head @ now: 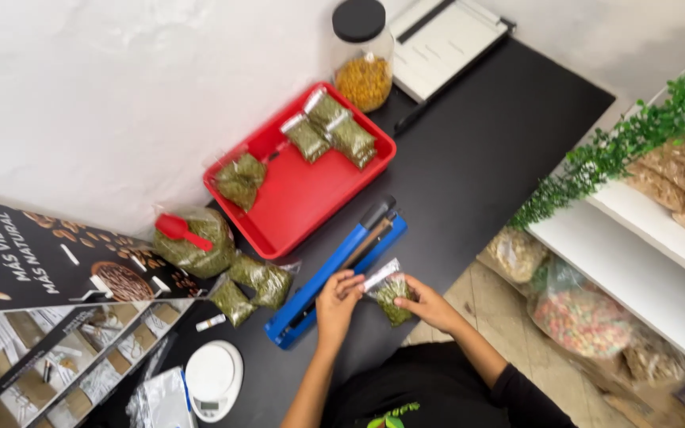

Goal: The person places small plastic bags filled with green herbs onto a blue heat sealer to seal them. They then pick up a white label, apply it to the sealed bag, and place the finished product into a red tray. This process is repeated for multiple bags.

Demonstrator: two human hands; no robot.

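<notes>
As we look down from the head camera, we find both hands gripping one small clear pouch of green herb (391, 293) above the black table (477, 150), just beside the blue heat sealer (338, 273). The left hand (336, 305) is closed on the pouch's left upper edge with fingers (349, 282) pinched near the silvery mouth strip. The right hand (430, 305) is closed on the right side, its fingertips against the filled lower part. The pouch thus sits between the two sets of fingers, its mouth pointing toward the sealer bar.

We judge that good handling here calls for a flat, unwrinkled mouth, with the herb shaken down clear of the sealing line and the grip kept outside that line.

Nearer the body, at left, we record a round white scale (213, 379) and a stack of empty clear bags (156, 400). Beyond the sealer lie loose filled pouches (254, 287) and a large bag of herb with a red scoop (192, 238). Further out stands a red tray (299, 190) holding more filled pouches. Farthest, we note a jar of yellow grains with a black lid (362, 51) and a paper trimmer (445, 40). Shelves with bagged goods (644, 261) stand at the right.
</notes>
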